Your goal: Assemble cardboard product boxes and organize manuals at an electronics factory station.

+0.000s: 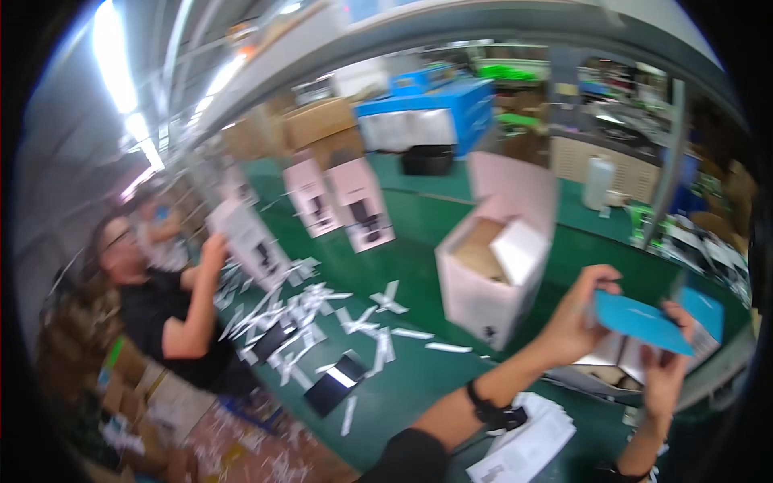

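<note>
On the right side, a flat bright-blue cardboard panel (640, 320) is between my two hands, over an open box (592, 377) with brown material inside. My left hand (573, 315) grips the panel's left edge, fingers curled. My right hand (668, 366) pinches its right edge. Whether the panel is a flap of the box or a separate piece I cannot tell. Just beyond my right hand is another blue and white box part (702, 315). To the left of my hands stands an open pale pink box (477, 282), lid raised, with a brown insert and a white piece inside.
White paper strips (302, 322) and a black card (334, 386) lie on the green table (415, 370). White printed sheets (527, 443) are under my left forearm. More pink boxes (360, 201) stand farther back. A co-worker (173, 314) handles one at left. A white bottle (598, 182) stands behind.
</note>
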The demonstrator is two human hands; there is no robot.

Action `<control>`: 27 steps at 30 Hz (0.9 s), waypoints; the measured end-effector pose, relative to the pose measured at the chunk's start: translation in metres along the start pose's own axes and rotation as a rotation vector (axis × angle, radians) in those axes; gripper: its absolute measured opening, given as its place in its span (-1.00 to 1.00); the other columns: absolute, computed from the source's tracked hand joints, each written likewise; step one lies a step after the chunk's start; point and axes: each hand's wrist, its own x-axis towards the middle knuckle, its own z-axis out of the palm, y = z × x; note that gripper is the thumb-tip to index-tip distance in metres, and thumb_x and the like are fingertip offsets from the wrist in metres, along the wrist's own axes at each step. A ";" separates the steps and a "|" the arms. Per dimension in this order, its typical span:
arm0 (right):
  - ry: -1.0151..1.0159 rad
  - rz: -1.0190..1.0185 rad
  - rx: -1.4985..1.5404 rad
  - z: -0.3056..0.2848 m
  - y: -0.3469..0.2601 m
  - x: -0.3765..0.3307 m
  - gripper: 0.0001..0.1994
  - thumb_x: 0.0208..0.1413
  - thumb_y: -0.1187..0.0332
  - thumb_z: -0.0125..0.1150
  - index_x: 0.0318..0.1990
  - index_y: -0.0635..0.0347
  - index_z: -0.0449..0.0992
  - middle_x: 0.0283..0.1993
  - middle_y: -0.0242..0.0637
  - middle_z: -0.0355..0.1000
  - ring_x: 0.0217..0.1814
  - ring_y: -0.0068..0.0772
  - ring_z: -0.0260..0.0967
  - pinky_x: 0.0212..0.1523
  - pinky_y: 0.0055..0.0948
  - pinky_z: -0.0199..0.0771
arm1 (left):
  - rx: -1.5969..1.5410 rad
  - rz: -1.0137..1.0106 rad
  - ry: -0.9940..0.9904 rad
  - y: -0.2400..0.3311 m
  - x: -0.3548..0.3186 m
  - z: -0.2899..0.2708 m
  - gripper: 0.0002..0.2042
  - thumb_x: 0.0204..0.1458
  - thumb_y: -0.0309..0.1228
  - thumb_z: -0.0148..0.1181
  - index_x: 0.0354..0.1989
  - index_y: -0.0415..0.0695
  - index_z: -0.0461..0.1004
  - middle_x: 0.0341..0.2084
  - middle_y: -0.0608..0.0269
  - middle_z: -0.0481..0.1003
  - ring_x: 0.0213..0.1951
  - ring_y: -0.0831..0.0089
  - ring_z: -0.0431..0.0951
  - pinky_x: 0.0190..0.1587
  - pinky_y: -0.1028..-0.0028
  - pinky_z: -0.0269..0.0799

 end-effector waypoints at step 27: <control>-0.440 -0.274 -0.398 -0.083 0.079 -0.001 -0.12 0.08 -0.40 0.08 0.35 0.11 0.32 0.50 0.09 0.06 0.58 0.14 -0.10 0.48 0.08 -0.06 | 0.274 0.475 -0.271 -0.051 -0.009 0.015 -0.26 -0.28 0.10 0.46 -0.08 -0.21 0.31 -0.01 -0.09 0.25 0.23 -0.23 0.18 0.40 -0.38 -0.42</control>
